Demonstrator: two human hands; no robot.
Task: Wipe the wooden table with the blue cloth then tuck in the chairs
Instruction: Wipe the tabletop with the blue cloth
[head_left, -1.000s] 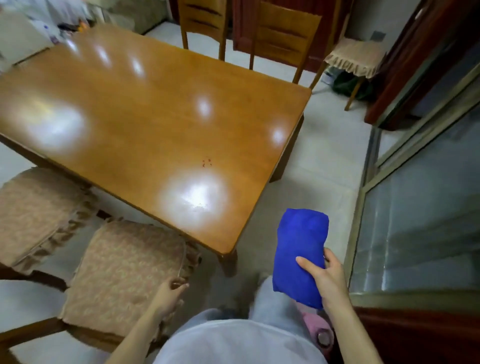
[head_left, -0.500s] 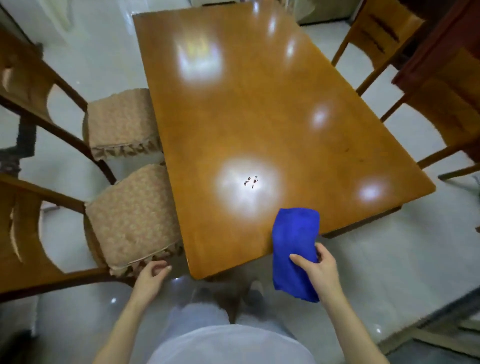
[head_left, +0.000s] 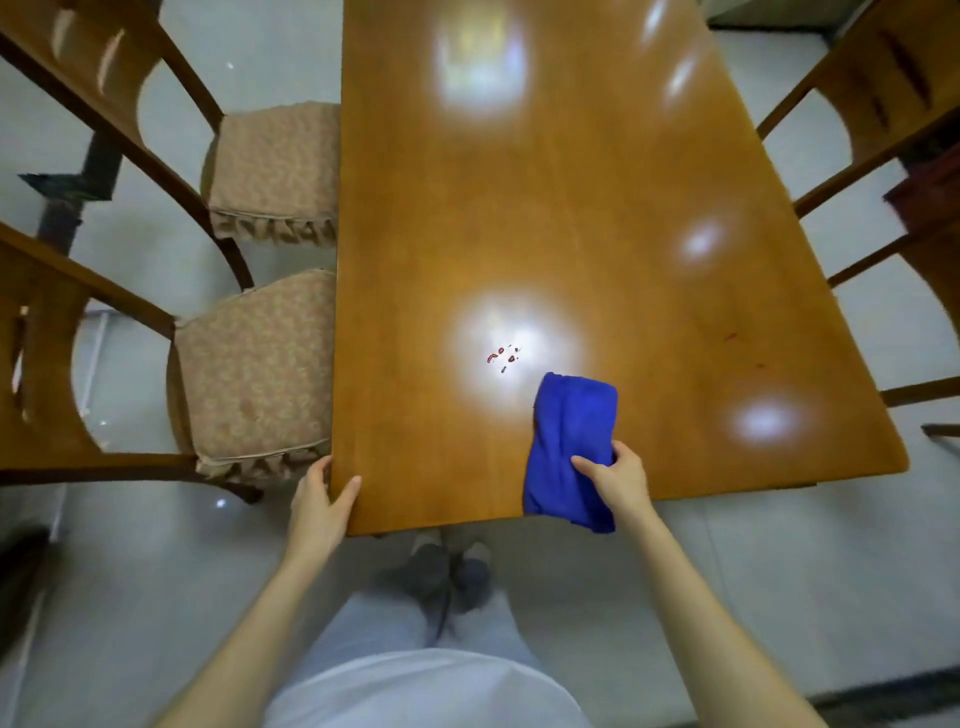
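Blue cloth (head_left: 566, 447) in right hand (head_left: 618, 483); left hand (head_left: 319, 504) round table (head_left: 571, 208) corner

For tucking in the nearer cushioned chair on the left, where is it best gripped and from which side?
Probably the wooden backrest of the nearer chair, taken from behind, the side away from the table. Its rigid frame stands clear there, while the seat is soft cushion whose front meets the table edge. The left hand, at the table corner, is nearest.
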